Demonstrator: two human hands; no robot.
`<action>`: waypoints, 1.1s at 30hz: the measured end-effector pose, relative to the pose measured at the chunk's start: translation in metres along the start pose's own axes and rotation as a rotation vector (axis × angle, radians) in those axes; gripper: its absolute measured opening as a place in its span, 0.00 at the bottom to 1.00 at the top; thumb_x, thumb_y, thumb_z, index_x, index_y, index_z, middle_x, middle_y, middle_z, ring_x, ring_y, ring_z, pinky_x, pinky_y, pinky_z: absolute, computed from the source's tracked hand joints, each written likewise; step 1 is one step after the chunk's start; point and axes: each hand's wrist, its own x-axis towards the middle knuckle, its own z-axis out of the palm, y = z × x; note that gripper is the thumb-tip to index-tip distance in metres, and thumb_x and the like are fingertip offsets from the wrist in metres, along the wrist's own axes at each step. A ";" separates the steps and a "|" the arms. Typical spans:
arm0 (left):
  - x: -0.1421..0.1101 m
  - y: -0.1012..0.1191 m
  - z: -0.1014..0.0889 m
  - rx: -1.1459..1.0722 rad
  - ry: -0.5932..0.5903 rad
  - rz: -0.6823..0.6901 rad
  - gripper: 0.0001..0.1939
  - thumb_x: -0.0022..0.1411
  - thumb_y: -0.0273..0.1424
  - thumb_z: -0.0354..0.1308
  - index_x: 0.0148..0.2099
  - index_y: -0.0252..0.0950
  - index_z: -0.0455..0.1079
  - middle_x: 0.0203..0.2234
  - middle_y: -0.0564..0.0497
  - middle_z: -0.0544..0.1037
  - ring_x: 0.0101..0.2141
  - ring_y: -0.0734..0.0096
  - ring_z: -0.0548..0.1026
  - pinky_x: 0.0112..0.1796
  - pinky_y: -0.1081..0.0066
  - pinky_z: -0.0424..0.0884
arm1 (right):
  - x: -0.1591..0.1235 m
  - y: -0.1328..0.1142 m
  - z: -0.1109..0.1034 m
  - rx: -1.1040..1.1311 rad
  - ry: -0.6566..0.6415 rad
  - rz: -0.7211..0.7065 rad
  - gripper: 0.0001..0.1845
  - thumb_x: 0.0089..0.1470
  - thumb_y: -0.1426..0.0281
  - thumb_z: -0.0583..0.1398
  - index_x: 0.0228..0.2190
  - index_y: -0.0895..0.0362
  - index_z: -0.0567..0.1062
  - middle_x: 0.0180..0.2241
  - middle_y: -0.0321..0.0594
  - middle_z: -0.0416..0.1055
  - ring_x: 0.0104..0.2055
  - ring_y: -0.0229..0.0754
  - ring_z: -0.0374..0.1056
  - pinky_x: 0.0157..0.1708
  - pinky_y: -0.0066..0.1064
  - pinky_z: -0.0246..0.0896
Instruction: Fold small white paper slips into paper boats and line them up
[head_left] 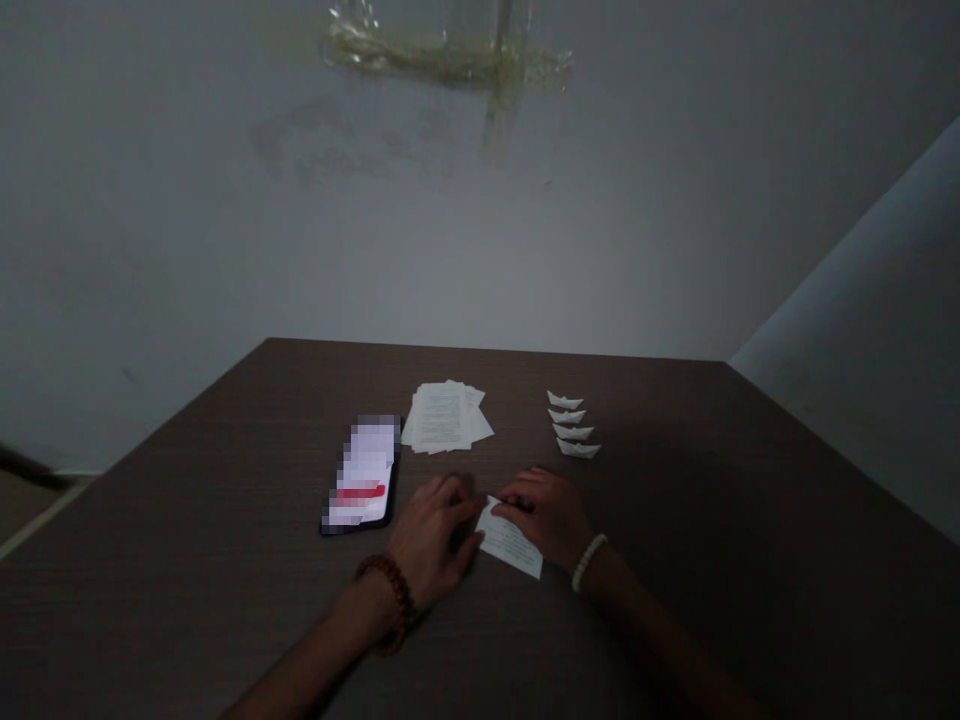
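Note:
A small sheet of printed paper [511, 543] lies at a slant on the dark table between my two hands. My left hand [435, 530], with a reddish-brown bead bracelet at the wrist, has its bent fingertips and thumb at the sheet's left edge. From the other side my right hand [551, 515], wearing a pale bead bracelet, grips the sheet near its upper edge, thumb against curled fingers. The fingers partly cover the paper's top, so any fold there is hard to make out. Several small folded paper boats [576, 433] sit in a column beyond my right hand.
A loose stack of printed sheets [442, 418] lies beyond my left hand. Left of that hand is a phone [364, 475] with a lit, blurred screen. The brown table [225, 430] meets a grey wall [480, 230] at its far edge.

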 end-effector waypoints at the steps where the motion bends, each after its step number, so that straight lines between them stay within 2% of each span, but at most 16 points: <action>1: 0.000 -0.001 -0.001 0.014 -0.005 0.012 0.16 0.57 0.31 0.55 0.49 0.39 0.71 0.40 0.45 0.70 0.42 0.57 0.66 0.41 0.60 0.64 | 0.001 0.000 0.000 0.003 -0.004 -0.012 0.03 0.50 0.68 0.65 0.29 0.54 0.78 0.26 0.35 0.73 0.30 0.38 0.66 0.32 0.28 0.56; 10: -0.001 -0.005 -0.007 0.122 -0.044 0.050 0.22 0.57 0.36 0.56 0.55 0.43 0.67 0.51 0.43 0.66 0.49 0.50 0.61 0.45 0.53 0.60 | 0.011 0.009 0.005 0.022 -0.012 -0.132 0.06 0.49 0.65 0.66 0.29 0.55 0.78 0.28 0.35 0.72 0.33 0.38 0.66 0.33 0.28 0.56; 14: -0.002 -0.005 -0.005 0.157 -0.051 0.038 0.24 0.58 0.38 0.55 0.57 0.42 0.65 0.52 0.43 0.65 0.49 0.49 0.60 0.46 0.52 0.59 | 0.010 0.011 0.005 -0.036 -0.032 -0.182 0.08 0.54 0.63 0.62 0.30 0.54 0.79 0.32 0.37 0.73 0.35 0.38 0.65 0.36 0.28 0.57; 23: -0.003 -0.005 -0.006 0.194 -0.063 0.035 0.24 0.58 0.39 0.55 0.57 0.42 0.65 0.54 0.42 0.64 0.51 0.48 0.59 0.47 0.50 0.58 | 0.002 0.004 -0.006 -0.302 -0.082 -0.341 0.09 0.60 0.70 0.55 0.35 0.54 0.77 0.33 0.39 0.70 0.36 0.39 0.61 0.33 0.29 0.53; 28: -0.001 -0.005 -0.006 0.218 -0.061 0.046 0.22 0.59 0.39 0.55 0.55 0.41 0.67 0.52 0.43 0.65 0.50 0.49 0.60 0.46 0.52 0.59 | -0.002 0.004 -0.002 -0.338 -0.041 -0.361 0.09 0.61 0.70 0.55 0.34 0.55 0.76 0.32 0.38 0.67 0.35 0.39 0.59 0.34 0.30 0.52; 33: -0.001 -0.006 -0.007 0.227 -0.033 0.080 0.19 0.60 0.39 0.54 0.52 0.41 0.69 0.50 0.43 0.66 0.48 0.51 0.61 0.45 0.53 0.60 | -0.005 0.001 -0.007 -0.378 -0.045 -0.342 0.09 0.61 0.69 0.55 0.38 0.53 0.76 0.33 0.39 0.66 0.36 0.39 0.57 0.36 0.31 0.50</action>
